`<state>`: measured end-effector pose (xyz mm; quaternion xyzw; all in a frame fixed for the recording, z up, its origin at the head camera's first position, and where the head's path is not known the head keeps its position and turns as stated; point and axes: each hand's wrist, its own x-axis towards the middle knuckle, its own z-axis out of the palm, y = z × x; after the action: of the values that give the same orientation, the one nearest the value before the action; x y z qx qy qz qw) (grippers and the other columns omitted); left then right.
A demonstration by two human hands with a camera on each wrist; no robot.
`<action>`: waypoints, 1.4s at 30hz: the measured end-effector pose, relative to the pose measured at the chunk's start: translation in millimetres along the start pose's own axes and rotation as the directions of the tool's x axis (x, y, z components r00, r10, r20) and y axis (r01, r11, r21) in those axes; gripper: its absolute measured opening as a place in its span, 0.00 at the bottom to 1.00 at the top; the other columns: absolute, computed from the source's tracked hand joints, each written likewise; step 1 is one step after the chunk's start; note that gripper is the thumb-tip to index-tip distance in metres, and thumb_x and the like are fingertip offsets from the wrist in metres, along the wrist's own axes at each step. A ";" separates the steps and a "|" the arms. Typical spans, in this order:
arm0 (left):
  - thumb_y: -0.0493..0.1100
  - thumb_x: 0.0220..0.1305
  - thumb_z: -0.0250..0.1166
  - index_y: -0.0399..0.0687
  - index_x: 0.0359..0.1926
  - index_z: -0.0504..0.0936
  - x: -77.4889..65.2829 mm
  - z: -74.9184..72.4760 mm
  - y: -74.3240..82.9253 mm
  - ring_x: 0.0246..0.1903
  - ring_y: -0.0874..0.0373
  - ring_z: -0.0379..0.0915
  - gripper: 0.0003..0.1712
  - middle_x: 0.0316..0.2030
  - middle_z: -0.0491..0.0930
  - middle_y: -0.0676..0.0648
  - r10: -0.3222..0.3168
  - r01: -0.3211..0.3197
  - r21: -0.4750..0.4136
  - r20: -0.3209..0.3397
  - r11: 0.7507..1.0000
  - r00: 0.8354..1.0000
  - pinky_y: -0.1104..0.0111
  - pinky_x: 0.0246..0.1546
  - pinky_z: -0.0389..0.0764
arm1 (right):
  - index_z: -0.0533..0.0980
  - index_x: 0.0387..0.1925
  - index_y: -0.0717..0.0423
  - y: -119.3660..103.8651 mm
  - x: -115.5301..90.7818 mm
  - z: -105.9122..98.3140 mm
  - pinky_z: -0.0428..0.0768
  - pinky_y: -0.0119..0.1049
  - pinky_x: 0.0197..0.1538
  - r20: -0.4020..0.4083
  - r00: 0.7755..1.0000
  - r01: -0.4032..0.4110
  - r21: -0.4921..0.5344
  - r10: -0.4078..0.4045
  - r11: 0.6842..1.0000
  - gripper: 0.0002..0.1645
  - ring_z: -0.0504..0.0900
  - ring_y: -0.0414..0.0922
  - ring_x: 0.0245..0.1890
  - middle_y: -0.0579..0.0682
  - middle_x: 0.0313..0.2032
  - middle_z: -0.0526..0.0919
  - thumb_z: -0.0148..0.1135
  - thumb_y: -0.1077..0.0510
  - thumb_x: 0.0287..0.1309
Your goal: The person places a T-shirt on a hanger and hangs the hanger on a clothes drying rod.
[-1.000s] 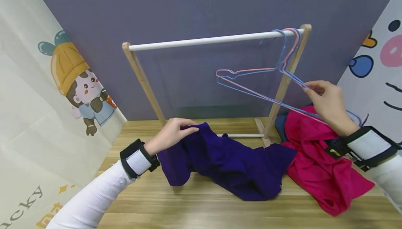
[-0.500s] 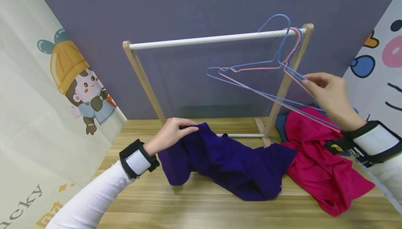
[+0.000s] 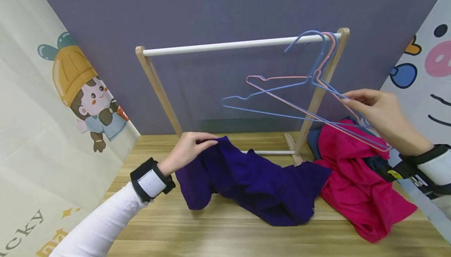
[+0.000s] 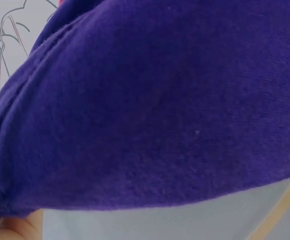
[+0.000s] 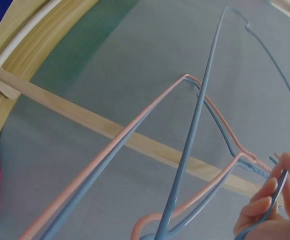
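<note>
My left hand (image 3: 188,149) pinches the upper edge of a purple garment (image 3: 257,186), holding that end up while the rest lies crumpled on the wooden surface. In the left wrist view the garment (image 4: 155,105) covers most of the picture, a stitched seam along its left side. On the right, my right hand (image 3: 382,112) grips one shoulder of a blue wire hanger (image 5: 187,140). That hanger's hook overlaps the white rail (image 3: 218,47) in the head view. Just behind it, a pink hanger (image 3: 289,77) and another blue one hang near the rail's right end.
A small rack with wooden posts (image 3: 158,85) stands against the grey back wall (image 3: 225,6). A crumpled magenta garment (image 3: 366,198) lies at the right, with dark blue cloth (image 3: 313,141) beside and under it. Printed side panels (image 3: 435,100) close in both sides.
The blue hanger's hook has risen above the rail and come down again, and its far end has swung left, apart from the pink hanger. My left hand has stayed on the purple garment.
</note>
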<state>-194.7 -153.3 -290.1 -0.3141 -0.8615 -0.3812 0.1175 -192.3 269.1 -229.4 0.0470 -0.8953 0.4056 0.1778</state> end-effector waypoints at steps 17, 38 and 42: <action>0.39 0.55 0.62 0.45 0.38 0.84 -3.7 -4.4 -8.1 0.35 0.61 0.77 0.09 0.35 0.82 0.49 0.029 -0.028 0.028 -0.055 0.999 0.998 0.70 0.35 0.75 | 0.73 0.46 0.61 23.9 -18.8 -14.1 0.65 0.18 0.32 0.112 0.994 0.016 -0.070 -0.008 0.997 0.20 0.69 0.27 0.32 0.27 0.31 0.72 0.57 0.51 0.56; 0.35 0.51 0.64 0.43 0.34 0.84 -8.3 -4.7 -11.9 0.35 0.61 0.74 0.07 0.33 0.80 0.50 0.222 -0.222 -0.013 0.034 0.975 0.974 0.67 0.33 0.73 | 0.71 0.52 0.56 40.2 -22.0 -12.6 0.70 0.31 0.40 0.286 0.954 -0.077 -0.065 0.093 0.995 0.25 0.62 0.34 0.42 0.33 0.42 0.68 0.55 0.47 0.57; 0.36 0.51 0.65 0.42 0.34 0.84 -8.9 -3.2 -10.9 0.33 0.63 0.75 0.07 0.32 0.82 0.50 0.189 -0.188 -0.018 0.065 0.982 0.980 0.68 0.33 0.74 | 0.72 0.51 0.55 41.8 -24.1 -7.5 0.68 0.23 0.35 0.297 0.948 -0.097 -0.058 0.110 0.994 0.24 0.64 0.33 0.42 0.28 0.39 0.70 0.55 0.46 0.56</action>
<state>-194.8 -165.2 -298.2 -0.4075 -0.8290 -0.3629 0.1227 -177.3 301.1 -263.1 0.0571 -0.9215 0.3836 0.0194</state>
